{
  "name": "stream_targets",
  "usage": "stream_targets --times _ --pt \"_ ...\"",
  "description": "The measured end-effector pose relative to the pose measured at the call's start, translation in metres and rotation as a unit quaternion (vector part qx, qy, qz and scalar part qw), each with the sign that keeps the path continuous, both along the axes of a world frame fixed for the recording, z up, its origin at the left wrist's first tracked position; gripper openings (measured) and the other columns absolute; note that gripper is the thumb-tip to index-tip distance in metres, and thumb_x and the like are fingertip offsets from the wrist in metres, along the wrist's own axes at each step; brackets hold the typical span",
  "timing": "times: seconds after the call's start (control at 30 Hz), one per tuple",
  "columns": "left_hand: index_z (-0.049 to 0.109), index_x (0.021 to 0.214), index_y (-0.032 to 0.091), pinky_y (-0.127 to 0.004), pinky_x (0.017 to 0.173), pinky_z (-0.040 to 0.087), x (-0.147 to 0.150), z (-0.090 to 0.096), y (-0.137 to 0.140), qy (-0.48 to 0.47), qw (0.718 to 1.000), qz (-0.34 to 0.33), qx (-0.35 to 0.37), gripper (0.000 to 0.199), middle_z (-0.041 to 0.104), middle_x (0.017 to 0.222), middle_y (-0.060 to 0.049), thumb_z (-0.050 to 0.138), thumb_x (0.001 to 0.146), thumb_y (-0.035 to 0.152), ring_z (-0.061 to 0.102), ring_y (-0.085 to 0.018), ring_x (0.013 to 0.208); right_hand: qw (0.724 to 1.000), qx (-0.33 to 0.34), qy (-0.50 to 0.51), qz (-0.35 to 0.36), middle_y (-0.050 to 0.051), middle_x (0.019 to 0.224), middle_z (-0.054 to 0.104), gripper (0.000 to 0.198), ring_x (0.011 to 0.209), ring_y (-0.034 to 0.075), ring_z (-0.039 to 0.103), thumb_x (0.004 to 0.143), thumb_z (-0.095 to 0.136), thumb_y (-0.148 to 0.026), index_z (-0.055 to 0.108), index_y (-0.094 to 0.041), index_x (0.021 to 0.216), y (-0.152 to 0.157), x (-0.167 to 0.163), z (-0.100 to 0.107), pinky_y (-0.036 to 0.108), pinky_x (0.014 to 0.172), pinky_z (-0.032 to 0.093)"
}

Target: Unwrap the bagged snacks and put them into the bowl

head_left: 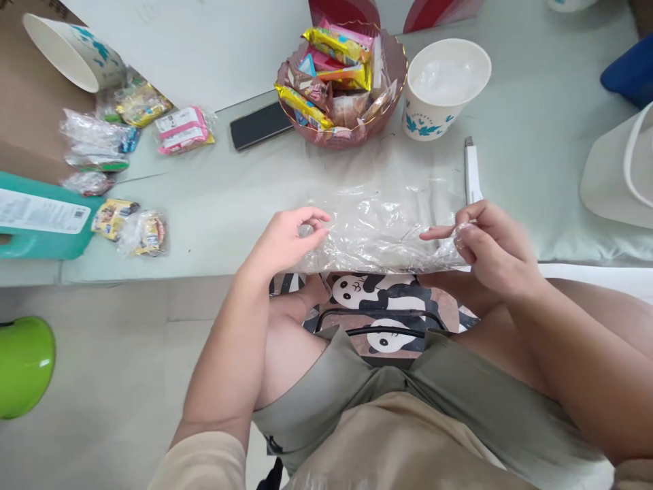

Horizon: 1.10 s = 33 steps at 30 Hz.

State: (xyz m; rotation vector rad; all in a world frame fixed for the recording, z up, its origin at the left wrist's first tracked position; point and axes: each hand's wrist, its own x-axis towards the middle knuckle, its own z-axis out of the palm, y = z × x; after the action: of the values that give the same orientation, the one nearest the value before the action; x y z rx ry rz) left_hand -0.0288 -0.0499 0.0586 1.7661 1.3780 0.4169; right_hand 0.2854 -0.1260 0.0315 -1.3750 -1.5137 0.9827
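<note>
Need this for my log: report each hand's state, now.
Left hand: open, thumb and forefinger apart, at the film.
Right hand: closed, pinching the film, one finger extended.

The plastic film (375, 237) is clear — the paper cup (426, 112) white with blue leaves.

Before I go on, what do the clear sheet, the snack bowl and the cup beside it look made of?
Sheet: probably thin, glossy plastic film; it's transparent, with crinkled highlights.
Bowl: glass or hard plastic, can't tell which; pinkish, translucent, gold-edged.
Cup: likely paper, fairly matte; white with printed blue leaves.
</note>
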Motion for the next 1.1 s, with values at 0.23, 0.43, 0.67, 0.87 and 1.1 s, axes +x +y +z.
stream_targets --times 0.23,0.43,0.67,0.87,1.1 --pt "0.059 0.092 0.023 -0.019 0.038 0.039 -0.002 0.000 0.010 -0.146 0.976 0.116 -0.108 0.005 0.061 0.073 0.003 0.059 0.095 0.027 0.055 -0.009 0.043 0.976 -0.126 0.139 -0.107 -0.010 0.062 0.046 0.021 0.035 0.009 0.040 0.103 0.053 -0.046 0.042 -0.029 0.101 0.019 -0.012 -0.012 0.023 0.034 0.036" --pt "0.061 0.086 0.021 -0.015 0.036 0.032 -0.009 0.000 0.017 -0.109 0.979 0.135 -0.106 0.010 0.052 0.053 0.006 0.071 0.089 0.021 0.042 -0.006 0.038 0.974 -0.166 0.021 -0.151 -0.009 0.064 0.055 0.017 0.034 0.009 0.041 0.096 0.057 -0.027 0.045 -0.029 0.109 0.035 -0.015 -0.008 0.024 0.034 0.030" --pt "0.062 0.097 0.024 -0.016 0.045 0.047 -0.009 0.005 0.024 -0.232 0.941 0.218 -0.119 0.014 0.057 0.078 0.004 0.066 0.088 0.015 0.060 -0.007 0.053 0.984 -0.068 0.128 -0.102 -0.001 0.089 0.072 0.041 0.071 0.017 0.073 0.093 0.064 -0.033 0.042 -0.031 0.127 0.035 -0.002 -0.028 0.033 0.065 0.060" --pt "0.056 0.098 0.028 -0.018 0.034 0.024 -0.006 -0.012 0.030 -0.170 0.955 0.235 -0.054 0.003 0.055 0.063 0.007 0.059 0.097 0.028 0.041 -0.007 0.034 0.994 -0.026 0.056 -0.088 -0.004 0.083 0.063 0.033 0.068 0.017 0.073 0.095 0.062 -0.028 0.048 -0.032 0.124 0.034 -0.006 -0.035 0.034 0.067 0.061" --pt "0.063 0.096 0.025 -0.020 0.041 0.024 -0.012 -0.025 0.035 -0.095 0.971 0.220 -0.005 0.010 0.046 0.050 0.008 0.070 0.089 0.024 0.039 -0.010 0.038 0.990 -0.033 -0.087 -0.102 -0.001 0.090 0.066 0.031 0.043 0.010 0.056 0.093 0.060 -0.026 0.053 -0.030 0.122 0.030 -0.008 -0.022 0.029 0.043 0.044"
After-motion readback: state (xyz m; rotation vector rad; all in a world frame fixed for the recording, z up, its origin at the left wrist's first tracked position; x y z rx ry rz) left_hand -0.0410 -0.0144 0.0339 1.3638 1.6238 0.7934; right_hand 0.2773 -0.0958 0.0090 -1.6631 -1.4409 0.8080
